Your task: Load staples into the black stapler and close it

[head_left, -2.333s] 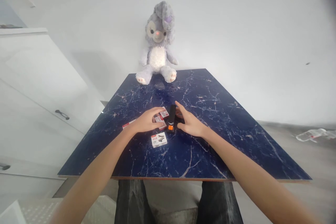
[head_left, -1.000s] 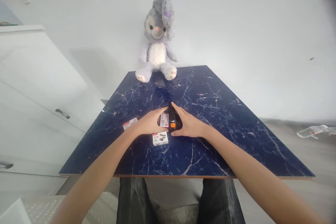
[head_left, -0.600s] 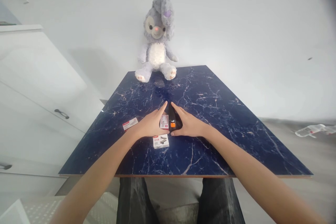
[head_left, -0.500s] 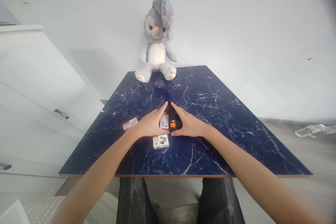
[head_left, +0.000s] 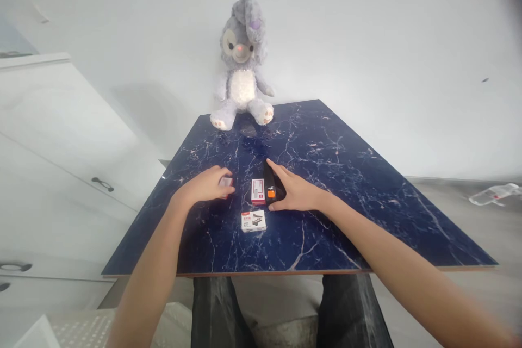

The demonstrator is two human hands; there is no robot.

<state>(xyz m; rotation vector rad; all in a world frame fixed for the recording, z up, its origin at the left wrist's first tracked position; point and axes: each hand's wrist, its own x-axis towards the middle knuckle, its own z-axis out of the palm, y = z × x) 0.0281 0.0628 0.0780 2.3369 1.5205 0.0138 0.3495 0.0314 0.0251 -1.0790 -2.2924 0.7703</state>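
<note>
My left hand (head_left: 206,185) is closed round a small red and white box (head_left: 225,187), left of the middle of the dark blue table. My right hand (head_left: 296,190) touches the right side of a black stapler-like object (head_left: 269,182) with an orange patch, its thumb and forefinger at the two ends. Against that object's left side lies a second red and white box (head_left: 258,191). Nearer the front edge, a white box (head_left: 253,221) with a black picture on it lies flat.
A grey plush rabbit (head_left: 242,65) sits at the back of the blue marbled table (head_left: 338,174), against the wall. White cabinets (head_left: 61,147) stand on the left. Clear plastic (head_left: 493,194) lies on the floor at right.
My left hand has moved left, away from the black object, and has taken hold of the left small box, which is now turned and further right. My right hand stays at the black object.
</note>
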